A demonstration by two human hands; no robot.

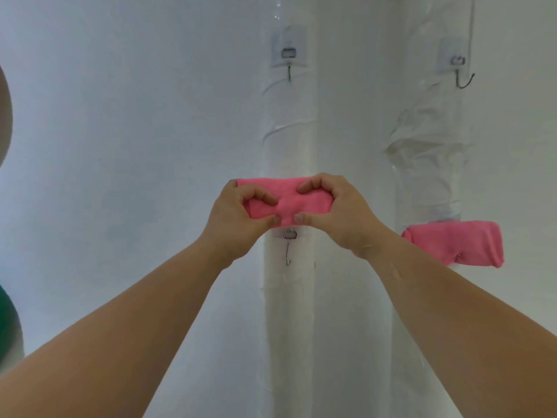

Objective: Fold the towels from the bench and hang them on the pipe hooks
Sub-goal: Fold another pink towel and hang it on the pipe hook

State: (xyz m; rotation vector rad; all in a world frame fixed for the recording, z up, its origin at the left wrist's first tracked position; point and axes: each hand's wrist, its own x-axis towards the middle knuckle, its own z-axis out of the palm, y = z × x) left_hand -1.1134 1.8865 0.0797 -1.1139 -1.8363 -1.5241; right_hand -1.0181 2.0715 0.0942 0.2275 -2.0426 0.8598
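A folded pink towel [286,200] is held up in front of the left white pipe [287,312], just above a small metal hook [288,254]. My left hand [235,224] pinches its left half and my right hand [337,215] pinches its right half, thumbs underneath. A second folded pink towel [455,244] hangs on the right pipe [428,182], hiding its hook. Two empty hooks sit higher up: the upper left hook [289,72] and the upper right hook [462,79].
A plain white wall [135,146] lies behind and left of the pipes. Crinkled plastic wrap [422,152] bulges on the right pipe. A blurred green and grey shape [7,321] shows at the left edge.
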